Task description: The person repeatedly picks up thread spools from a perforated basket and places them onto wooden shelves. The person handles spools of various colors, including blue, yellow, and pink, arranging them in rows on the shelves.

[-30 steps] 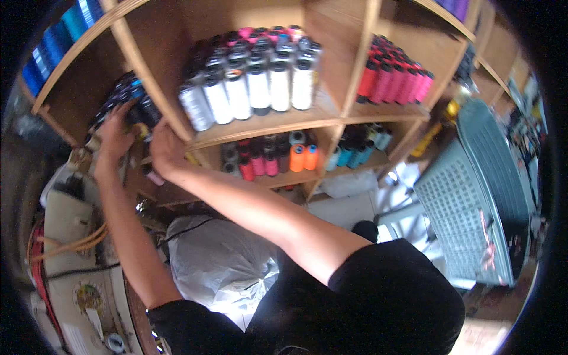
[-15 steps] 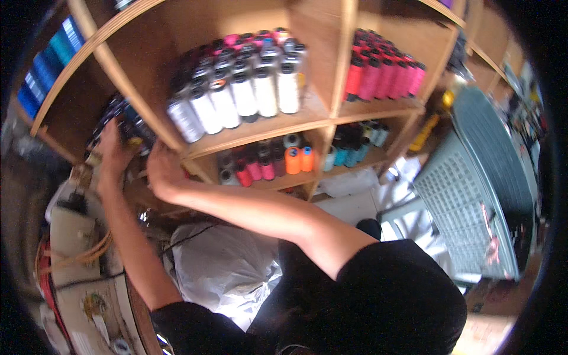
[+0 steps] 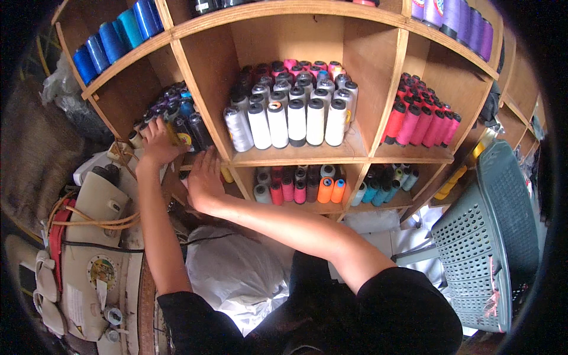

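Note:
My left hand (image 3: 156, 144) is at the front of the left shelf compartment, fingers spread and thumb out to the side. Its fingertips are at a cluster of dark thread spools (image 3: 171, 112), mostly black, blue and purple; whether they touch is unclear. Lower and to the right, my right hand (image 3: 204, 181) is beside the shelf's front edge, below the black spools (image 3: 200, 130). Its fingers point up and look extended, with no object visible in them. A small pale end of something (image 3: 184, 175) shows by its thumb, and a yellow spool (image 3: 226, 174) stands just behind.
The wooden shelf (image 3: 296, 161) holds white spools (image 3: 297, 121), pink and red spools (image 3: 421, 124), and orange spools (image 3: 325, 189). At left is a cream sewing machine (image 3: 89, 248) with cords. A white plastic bag (image 3: 236, 272) lies below my arms. A grey-green perforated plastic chair (image 3: 473, 231) stands at right.
My view has swung left and up, so the shelf appears farther right and lower. The picture is sharper. Both hands stay around the left compartment, with the left fingers now showing more clearly spread.

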`<state>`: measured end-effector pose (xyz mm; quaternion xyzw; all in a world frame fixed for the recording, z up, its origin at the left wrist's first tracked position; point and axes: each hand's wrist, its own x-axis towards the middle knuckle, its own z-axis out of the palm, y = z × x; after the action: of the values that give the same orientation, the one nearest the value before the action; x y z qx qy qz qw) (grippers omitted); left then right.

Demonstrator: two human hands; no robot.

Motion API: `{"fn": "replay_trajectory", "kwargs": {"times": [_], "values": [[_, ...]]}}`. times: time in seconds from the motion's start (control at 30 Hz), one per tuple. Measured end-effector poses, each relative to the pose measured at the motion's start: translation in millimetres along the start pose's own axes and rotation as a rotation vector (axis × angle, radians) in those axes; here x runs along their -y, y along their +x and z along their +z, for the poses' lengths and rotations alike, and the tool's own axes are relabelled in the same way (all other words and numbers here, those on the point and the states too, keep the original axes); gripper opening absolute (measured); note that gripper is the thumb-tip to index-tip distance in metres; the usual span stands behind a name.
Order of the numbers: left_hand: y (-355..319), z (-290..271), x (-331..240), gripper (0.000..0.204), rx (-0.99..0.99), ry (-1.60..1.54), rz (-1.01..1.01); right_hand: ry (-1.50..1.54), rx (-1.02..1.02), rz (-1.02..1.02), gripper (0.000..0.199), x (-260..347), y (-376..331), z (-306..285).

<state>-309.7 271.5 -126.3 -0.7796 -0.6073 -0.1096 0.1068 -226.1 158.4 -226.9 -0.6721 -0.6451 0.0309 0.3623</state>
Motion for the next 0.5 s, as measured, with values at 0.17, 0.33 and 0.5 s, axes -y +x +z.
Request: {"fn": "replay_trajectory", "kwargs": {"times": [0.17,0.33,0.5], "values": [[-8.5,-10.8,-12.8,0.130,0.046,-0.040,-0.014,0.001,0.015,0.035,0.064,1.7,3.9,-8.8],[-13.9,-17.8,-20.6,0.132,0.028,-0.074,0.036,0.075,0.045,-0.003,0.075,-13.7,-11.4,-31.2],[-34.3,-59.5,-21.5,0.121,0.030,-0.002,0.021,0.039,0.104,-0.273,0.065,-49.4,-40.5,-79.7]]}}
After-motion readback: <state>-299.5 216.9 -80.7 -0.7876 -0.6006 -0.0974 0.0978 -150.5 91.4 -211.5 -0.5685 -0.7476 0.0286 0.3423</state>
